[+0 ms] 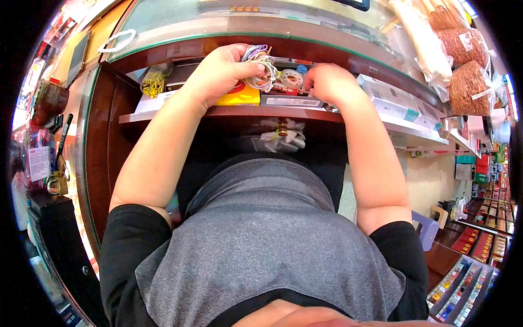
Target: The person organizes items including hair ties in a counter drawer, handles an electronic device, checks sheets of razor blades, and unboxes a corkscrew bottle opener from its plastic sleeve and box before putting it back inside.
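White, purple and yellowish thin strands make up the bundle of cords that I have pinched in my left hand, thumb across the near side and fingers curling behind. It sits just above the right end of the yellow box, which lies on the shelf. I judge it light and soft, limp enough to sag wherever I leave it unsupported, and not fragile. Its likelier trouble is tangling: loose loops stick out past my thumb and could snag on a corner of the yellow box. I would take hold around the gathered middle, with a firm squeeze, rather than by one outer loop, which might pull free. Whether the strands have a slick coating or a woven one, I cannot tell.

To the right of the yellow box, past the white reel, my right hand reaches down with the fingers bent. Its fingertips are mostly hidden, so I cannot tell whether they grip anything. That reel looks light and rigid, best taken by its rim. Immediately right of the yellow box lies the grey box, with a pale label along its front.
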A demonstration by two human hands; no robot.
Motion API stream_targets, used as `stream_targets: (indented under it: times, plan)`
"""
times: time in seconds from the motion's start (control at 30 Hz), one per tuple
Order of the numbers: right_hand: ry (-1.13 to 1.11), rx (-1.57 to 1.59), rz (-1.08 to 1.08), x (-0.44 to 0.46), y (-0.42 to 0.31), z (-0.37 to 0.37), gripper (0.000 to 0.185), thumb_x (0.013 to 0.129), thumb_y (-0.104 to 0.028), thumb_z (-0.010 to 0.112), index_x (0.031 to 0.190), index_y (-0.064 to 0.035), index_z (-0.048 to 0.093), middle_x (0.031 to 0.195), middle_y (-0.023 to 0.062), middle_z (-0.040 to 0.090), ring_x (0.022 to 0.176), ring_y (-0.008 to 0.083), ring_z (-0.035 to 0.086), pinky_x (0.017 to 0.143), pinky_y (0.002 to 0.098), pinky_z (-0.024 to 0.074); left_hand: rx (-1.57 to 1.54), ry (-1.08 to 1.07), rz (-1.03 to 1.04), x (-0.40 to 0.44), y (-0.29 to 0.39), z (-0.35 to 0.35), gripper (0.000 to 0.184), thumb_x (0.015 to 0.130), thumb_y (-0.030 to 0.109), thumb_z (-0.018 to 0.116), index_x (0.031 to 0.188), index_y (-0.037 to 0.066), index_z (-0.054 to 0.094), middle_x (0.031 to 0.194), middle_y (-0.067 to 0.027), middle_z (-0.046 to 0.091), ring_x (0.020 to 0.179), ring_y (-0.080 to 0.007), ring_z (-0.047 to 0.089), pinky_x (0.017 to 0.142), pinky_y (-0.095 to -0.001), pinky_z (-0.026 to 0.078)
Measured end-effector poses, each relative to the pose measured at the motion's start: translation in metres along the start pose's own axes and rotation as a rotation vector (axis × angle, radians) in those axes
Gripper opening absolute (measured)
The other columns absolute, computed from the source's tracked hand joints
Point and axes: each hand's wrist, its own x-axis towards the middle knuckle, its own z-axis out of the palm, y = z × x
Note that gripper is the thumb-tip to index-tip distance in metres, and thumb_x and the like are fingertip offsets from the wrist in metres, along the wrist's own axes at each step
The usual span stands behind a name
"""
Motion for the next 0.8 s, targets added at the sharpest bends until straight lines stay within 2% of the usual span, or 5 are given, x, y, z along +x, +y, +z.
stream_targets:
  times: [0.1, 0.3, 0.43, 0.57, 0.8]
  plan:
    - [-0.062, -0.077, 0.052, 0.004, -0.004, -0.002, 0.022, 0.074, -0.012, 0.072, 0.095, -0.0133, 0.076, 0.096, 0.0137, 0.071, 0.090, 0.0312, 0.068, 0.081, 0.0406, 0.0539, -0.008, -0.001, 0.003, 0.002, -0.001, -0.001, 0.029, 0.090, 0.010, 0.067, 0.114, -0.004, 0.060, 0.102, -0.0105, 0.070, 0.091, -0.0164, 0.068, 0.088, -0.0308, 0.055]
    - [0.149, 0.647, -0.133, -0.027, 0.027, -0.011, 0.015, 0.077, -0.013, 0.070, 0.085, -0.0001, 0.070, 0.077, 0.0083, 0.068, 0.074, 0.0173, 0.065, 0.070, 0.0337, 0.0513, 0.066, 0.039, -0.004, -0.001, 0.001, -0.001, 0.028, 0.090, 0.011, 0.069, 0.113, -0.004, 0.062, 0.101, -0.0104, 0.071, 0.090, -0.0164, 0.068, 0.087, -0.0308, 0.055]
    - [-0.002, 1.267, -0.180, -0.047, 0.026, -0.021, 0.011, 0.086, -0.011, 0.070, 0.091, -0.0015, 0.067, 0.082, 0.0020, 0.065, 0.074, 0.0093, 0.060, 0.070, 0.0255, 0.0492, 0.067, 0.037, -0.006, 0.002, 0.000, 0.000, 0.029, 0.090, 0.011, 0.070, 0.113, -0.004, 0.062, 0.101, -0.0098, 0.071, 0.090, -0.0161, 0.068, 0.086, -0.0299, 0.054]
    - [-0.078, 1.148, -0.367, -0.039, -0.012, -0.024, 0.008, 0.089, -0.008, 0.068, 0.091, -0.0006, 0.067, 0.085, 0.0033, 0.067, 0.079, 0.0096, 0.061, 0.075, 0.0254, 0.0491, -0.012, -0.002, 0.023, 0.004, -0.006, -0.002, 0.030, 0.087, 0.015, 0.076, 0.110, -0.001, 0.067, 0.094, -0.0070, 0.072, 0.081, -0.0112, 0.066, 0.075, -0.0260, 0.054]
    - [0.171, 1.049, -0.147, -0.013, -0.050, -0.014, 0.013, 0.089, -0.012, 0.069, 0.092, 0.0004, 0.070, 0.076, 0.0025, 0.067, 0.069, 0.0092, 0.059, 0.064, 0.0260, 0.0492, -0.053, -0.014, 0.014, -0.003, 0.004, -0.001, 0.037, 0.085, 0.017, 0.076, 0.114, -0.003, 0.064, 0.100, -0.0090, 0.071, 0.088, -0.0145, 0.067, 0.085, -0.0280, 0.053]
